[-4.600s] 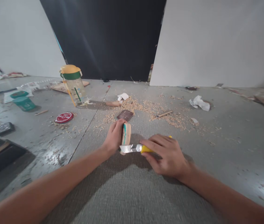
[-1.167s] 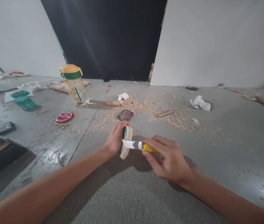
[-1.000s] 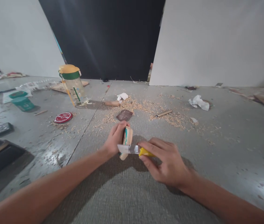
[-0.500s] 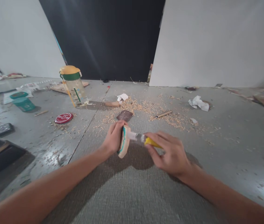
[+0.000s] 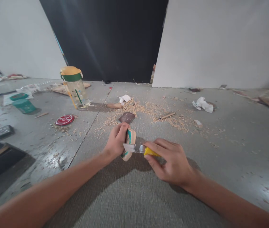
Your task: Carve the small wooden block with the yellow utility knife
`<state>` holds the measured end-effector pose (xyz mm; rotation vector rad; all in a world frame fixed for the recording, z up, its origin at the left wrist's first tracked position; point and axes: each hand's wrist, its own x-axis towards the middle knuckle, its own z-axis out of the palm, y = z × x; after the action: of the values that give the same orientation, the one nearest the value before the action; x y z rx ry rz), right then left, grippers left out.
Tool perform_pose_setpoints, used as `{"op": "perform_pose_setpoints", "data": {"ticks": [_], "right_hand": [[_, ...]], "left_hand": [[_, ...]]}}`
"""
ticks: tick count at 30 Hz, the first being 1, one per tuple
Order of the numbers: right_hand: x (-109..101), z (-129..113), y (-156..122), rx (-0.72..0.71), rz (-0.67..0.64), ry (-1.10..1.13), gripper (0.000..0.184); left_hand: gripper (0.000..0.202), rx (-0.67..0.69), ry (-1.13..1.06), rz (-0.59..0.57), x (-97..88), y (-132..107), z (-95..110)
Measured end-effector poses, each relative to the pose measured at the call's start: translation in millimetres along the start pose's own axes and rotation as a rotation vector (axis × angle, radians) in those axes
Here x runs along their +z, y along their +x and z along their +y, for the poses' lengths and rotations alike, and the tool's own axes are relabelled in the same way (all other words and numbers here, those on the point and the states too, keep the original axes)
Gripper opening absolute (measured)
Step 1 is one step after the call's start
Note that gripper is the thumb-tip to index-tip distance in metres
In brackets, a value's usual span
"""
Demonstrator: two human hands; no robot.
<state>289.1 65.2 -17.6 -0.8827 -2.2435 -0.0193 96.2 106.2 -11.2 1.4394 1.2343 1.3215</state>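
Observation:
My left hand (image 5: pixel 116 140) is closed round a curved piece of pale wood (image 5: pixel 131 136) with turquoise paint on its face. In my right hand (image 5: pixel 170 158) is a yellow-handled utility knife (image 5: pixel 151 151), gripped between thumb and fingers. Its flat blade (image 5: pixel 129 147) lies across the lower part of the wood, pointing left toward my left hand. Just beyond the wood, a brown square of sandpaper-like sheet (image 5: pixel 127 117) lies on the floor.
Wood shavings (image 5: pixel 146 108) are scattered ahead, with a thin carving tool (image 5: pixel 167 116) and crumpled tissue (image 5: pixel 203 104) among them. To the left stand a yellow-lidded bottle (image 5: pixel 74 85), a red round tin (image 5: pixel 64 120), a teal container (image 5: pixel 24 106) and a black object (image 5: pixel 3 161).
The wood has turned in my left hand, showing more of its turquoise face. My right hand has moved slightly left and down, bringing the blade across the wood.

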Motion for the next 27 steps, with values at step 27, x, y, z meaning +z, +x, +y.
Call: {"op": "perform_pose_setpoints", "data": {"ticks": [27], "right_hand": [[-2.6,34.4,2.4,-0.007,0.150,-0.105,0.022]], "left_hand": [[0.029,-0.056,0.031,-0.057,-4.0,3.9,-12.9]]}}
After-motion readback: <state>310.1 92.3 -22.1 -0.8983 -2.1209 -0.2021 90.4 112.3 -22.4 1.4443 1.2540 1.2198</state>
